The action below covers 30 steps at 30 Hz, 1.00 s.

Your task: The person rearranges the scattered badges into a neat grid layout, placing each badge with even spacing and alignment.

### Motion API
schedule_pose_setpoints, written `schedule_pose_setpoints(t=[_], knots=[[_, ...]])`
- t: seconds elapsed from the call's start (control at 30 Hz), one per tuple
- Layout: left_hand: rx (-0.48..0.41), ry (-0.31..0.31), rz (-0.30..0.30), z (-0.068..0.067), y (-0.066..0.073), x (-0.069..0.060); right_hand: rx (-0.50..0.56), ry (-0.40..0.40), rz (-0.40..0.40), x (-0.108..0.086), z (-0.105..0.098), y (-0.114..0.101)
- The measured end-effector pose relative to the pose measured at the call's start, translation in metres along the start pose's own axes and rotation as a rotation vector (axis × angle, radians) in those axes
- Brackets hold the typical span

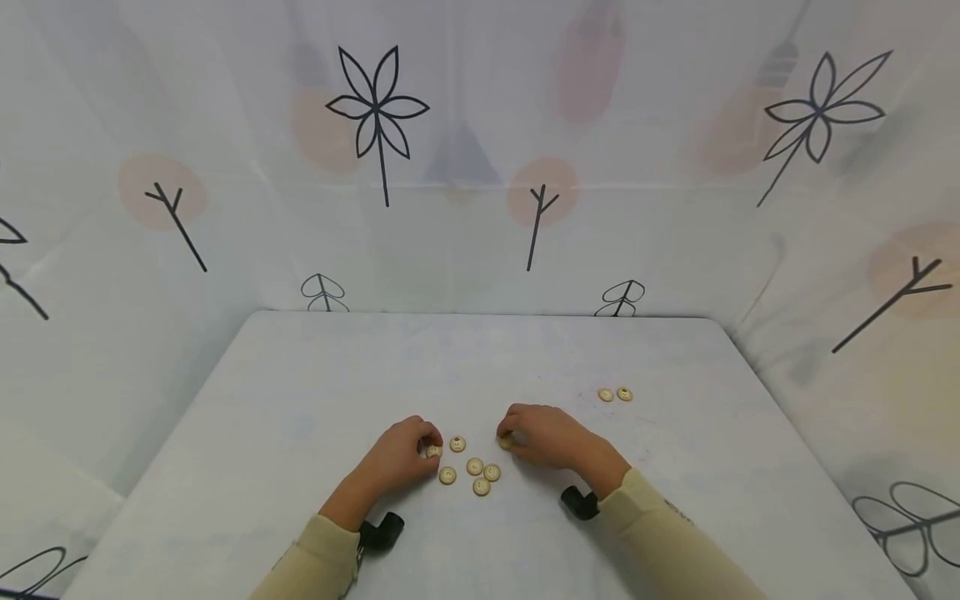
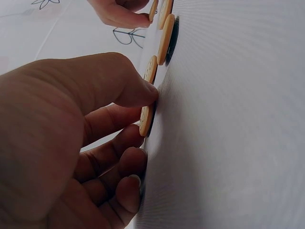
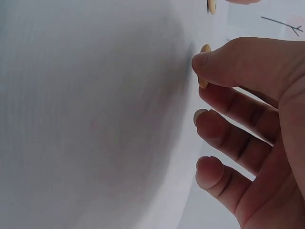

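Note:
My left hand (image 1: 405,451) pinches a small round wooden disc (image 1: 433,451) between thumb and forefinger, low at the white tabletop. In the left wrist view this disc (image 2: 144,123) stands at the thumb tip, its face marked with fine lines. My right hand (image 1: 546,435) holds another wooden disc (image 1: 506,442) between thumb and forefinger; in the right wrist view the thumb covers the middle of that disc (image 3: 205,82), and its other fingers are bent loosely. Between both hands several loose discs (image 1: 475,466) lie in a loose group, with dark specks on their faces.
Two more discs (image 1: 615,394) lie side by side farther back on the right. The white tabletop (image 1: 337,367) meets a patterned curtain (image 1: 465,242) at its back edge. A black wrist camera (image 1: 382,532) sits under the left wrist, another black camera (image 1: 579,502) by the right.

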State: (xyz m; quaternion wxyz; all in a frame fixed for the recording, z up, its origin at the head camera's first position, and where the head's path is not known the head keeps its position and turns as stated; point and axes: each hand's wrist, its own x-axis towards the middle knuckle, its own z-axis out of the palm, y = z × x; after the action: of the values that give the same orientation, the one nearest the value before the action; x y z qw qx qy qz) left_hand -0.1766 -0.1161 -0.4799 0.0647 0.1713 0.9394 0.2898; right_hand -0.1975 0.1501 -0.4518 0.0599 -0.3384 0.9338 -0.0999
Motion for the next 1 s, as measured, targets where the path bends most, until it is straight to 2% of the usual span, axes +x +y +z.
schedule_pose_setpoints(t=[0.6,1.0], knots=[[-0.002,-0.001,0.006,-0.001,0.002,-0.001,0.022,0.0,0.064,-0.01,-0.007,0.017],[-0.015,-0.001,-0.001,-0.001,0.001,0.0,0.072,0.011,0.167,-0.016,-0.01,0.032]])
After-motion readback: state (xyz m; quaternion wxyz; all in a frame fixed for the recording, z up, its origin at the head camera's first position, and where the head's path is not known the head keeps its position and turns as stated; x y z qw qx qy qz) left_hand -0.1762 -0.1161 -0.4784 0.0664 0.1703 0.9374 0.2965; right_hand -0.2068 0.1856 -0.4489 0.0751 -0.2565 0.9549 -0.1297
